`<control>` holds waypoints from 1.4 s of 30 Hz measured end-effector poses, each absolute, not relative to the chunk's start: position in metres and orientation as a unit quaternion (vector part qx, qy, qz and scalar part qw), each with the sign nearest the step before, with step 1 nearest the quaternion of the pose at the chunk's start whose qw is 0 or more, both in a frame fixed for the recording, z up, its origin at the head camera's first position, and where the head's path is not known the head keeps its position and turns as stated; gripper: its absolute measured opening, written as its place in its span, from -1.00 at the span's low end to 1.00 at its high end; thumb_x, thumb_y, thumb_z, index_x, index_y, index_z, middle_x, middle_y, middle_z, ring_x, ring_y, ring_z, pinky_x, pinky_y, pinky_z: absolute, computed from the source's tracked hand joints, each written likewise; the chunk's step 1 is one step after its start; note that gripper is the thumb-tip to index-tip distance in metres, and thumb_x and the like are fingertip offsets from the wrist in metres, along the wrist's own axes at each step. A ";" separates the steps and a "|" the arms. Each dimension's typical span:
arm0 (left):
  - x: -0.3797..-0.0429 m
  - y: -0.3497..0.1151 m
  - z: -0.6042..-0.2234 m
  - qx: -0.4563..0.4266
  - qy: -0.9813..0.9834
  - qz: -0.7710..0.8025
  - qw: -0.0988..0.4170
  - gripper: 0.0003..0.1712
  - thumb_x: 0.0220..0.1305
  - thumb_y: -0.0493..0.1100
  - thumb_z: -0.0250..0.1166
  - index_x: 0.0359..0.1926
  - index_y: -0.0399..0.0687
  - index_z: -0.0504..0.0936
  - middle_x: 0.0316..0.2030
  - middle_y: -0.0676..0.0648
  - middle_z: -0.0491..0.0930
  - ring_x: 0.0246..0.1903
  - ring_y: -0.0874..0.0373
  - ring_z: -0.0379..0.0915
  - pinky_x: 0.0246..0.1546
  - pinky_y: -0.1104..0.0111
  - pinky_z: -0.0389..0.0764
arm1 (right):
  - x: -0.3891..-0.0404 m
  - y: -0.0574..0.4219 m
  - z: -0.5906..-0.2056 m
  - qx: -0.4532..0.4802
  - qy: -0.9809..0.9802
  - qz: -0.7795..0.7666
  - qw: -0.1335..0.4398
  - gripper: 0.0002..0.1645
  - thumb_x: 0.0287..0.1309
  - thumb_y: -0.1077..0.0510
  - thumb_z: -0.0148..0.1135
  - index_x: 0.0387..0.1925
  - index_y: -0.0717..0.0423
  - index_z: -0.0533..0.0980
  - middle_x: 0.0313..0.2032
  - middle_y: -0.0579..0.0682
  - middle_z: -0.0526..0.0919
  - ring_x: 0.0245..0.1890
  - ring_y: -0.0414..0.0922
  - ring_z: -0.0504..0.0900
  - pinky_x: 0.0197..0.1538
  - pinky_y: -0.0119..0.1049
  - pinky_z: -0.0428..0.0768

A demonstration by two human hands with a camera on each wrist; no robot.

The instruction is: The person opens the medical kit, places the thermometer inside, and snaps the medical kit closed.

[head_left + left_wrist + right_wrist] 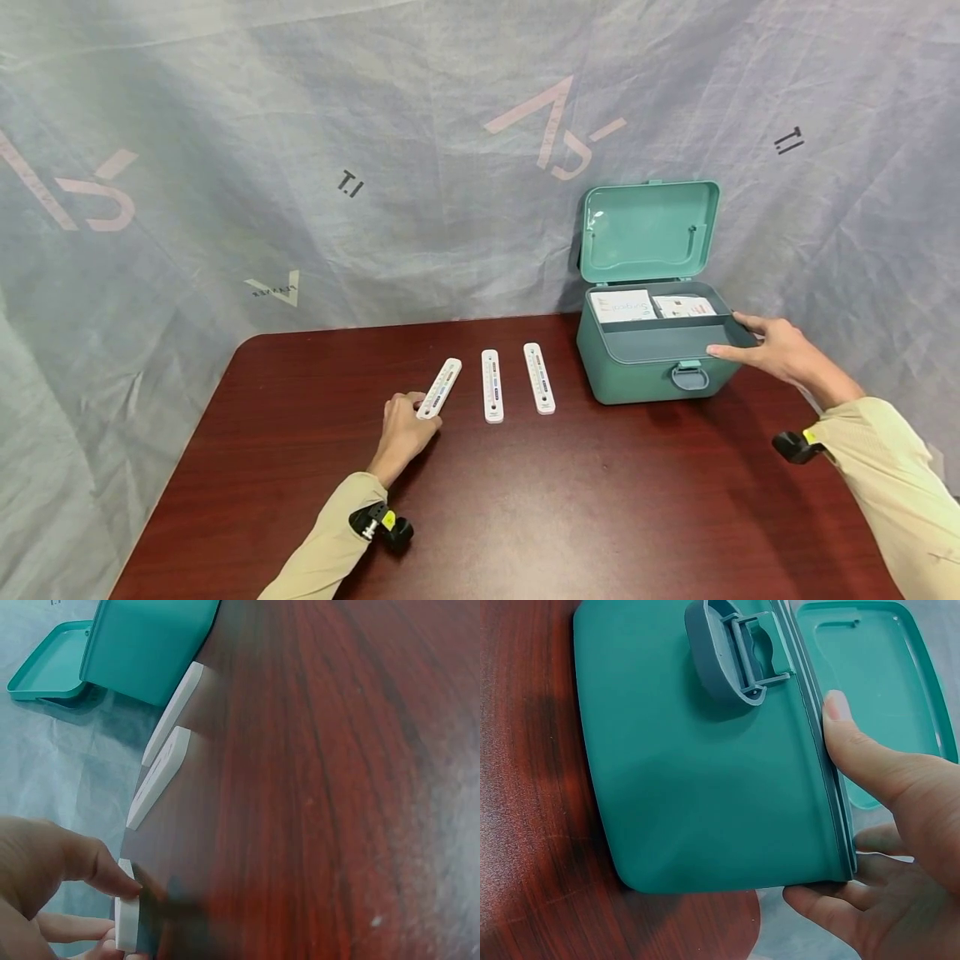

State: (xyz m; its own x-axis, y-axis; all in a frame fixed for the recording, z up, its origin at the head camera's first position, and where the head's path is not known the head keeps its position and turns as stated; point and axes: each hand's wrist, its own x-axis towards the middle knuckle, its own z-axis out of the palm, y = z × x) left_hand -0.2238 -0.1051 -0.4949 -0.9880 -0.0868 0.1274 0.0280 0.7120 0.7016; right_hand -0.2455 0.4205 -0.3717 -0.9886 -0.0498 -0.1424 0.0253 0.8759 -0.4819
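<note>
A white wall thermometer (442,385), printed with a scale and coloured marks, is pinched at its near end by my left hand (403,432). Its thumb and fingers meet on the two long edges, as the left wrist view also shows. To its right a second thermometer (491,386) and a third thermometer (538,378) lie on the table. My right hand (780,350) grips the right end of a teal storage box (637,385). Its thumb rests along the rim, the fingers against the end wall. The lid (648,233) stands raised.
White printed packets (622,306) sit in the box's rear compartment, behind a grey inner tray (660,343). A grey latch (724,652) hangs on the front. The dark red wooden table (525,500) backs onto a grey cloth sheet (420,167).
</note>
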 end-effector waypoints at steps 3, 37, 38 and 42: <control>-0.224 -0.107 -0.494 0.008 -0.923 -0.379 0.069 -0.47 -0.20 -0.29 0.39 -0.08 -0.37 0.61 -0.22 -0.29 0.55 -0.12 -0.16 0.37 -0.10 0.09 0.39 | -0.246 0.421 -0.372 -0.006 0.965 -0.249 0.077 0.19 0.07 -0.29 0.25 0.41 0.37 -0.07 0.22 0.65 0.04 0.18 0.48 0.17 0.07 0.28 0.30; -0.227 -0.112 -0.495 -0.004 -0.923 -0.375 0.086 -0.54 -0.29 -0.25 0.42 -0.22 -0.30 0.63 -0.37 -0.15 0.56 -0.36 0.02 0.43 -0.30 0.25 0.44 | -0.245 0.418 -0.371 0.002 0.961 -0.263 0.088 0.21 0.08 -0.30 0.23 0.42 0.34 -0.12 0.24 0.64 0.01 0.21 0.48 0.10 0.10 0.30 0.26; -0.228 -0.112 -0.495 -0.006 -0.923 -0.375 0.087 -0.55 -0.30 -0.25 0.42 -0.23 -0.29 0.64 -0.39 -0.14 0.57 -0.37 0.03 0.43 -0.32 0.26 0.45 | -0.245 0.418 -0.371 0.003 0.961 -0.263 0.089 0.21 0.08 -0.30 0.23 0.42 0.33 -0.13 0.24 0.64 0.01 0.21 0.49 0.10 0.10 0.30 0.26; -0.229 -0.114 -0.495 -0.019 -0.920 -0.381 0.085 -0.57 -0.30 -0.24 0.41 -0.25 -0.26 0.67 -0.43 -0.11 0.60 -0.42 0.09 0.44 -0.37 0.30 0.45 | -0.245 0.418 -0.370 0.004 0.961 -0.263 0.091 0.22 0.08 -0.31 0.23 0.43 0.33 -0.14 0.24 0.65 -0.01 0.22 0.50 0.09 0.10 0.31 0.25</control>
State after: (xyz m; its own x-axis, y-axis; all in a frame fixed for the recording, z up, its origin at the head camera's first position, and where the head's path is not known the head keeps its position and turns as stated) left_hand -0.2286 -0.1140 -0.4946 -0.9848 -0.0305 0.1711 0.0994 0.7088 0.6983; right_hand -0.2445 0.4184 -0.3705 -0.9835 -0.0398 -0.1764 0.0554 0.8621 -0.5037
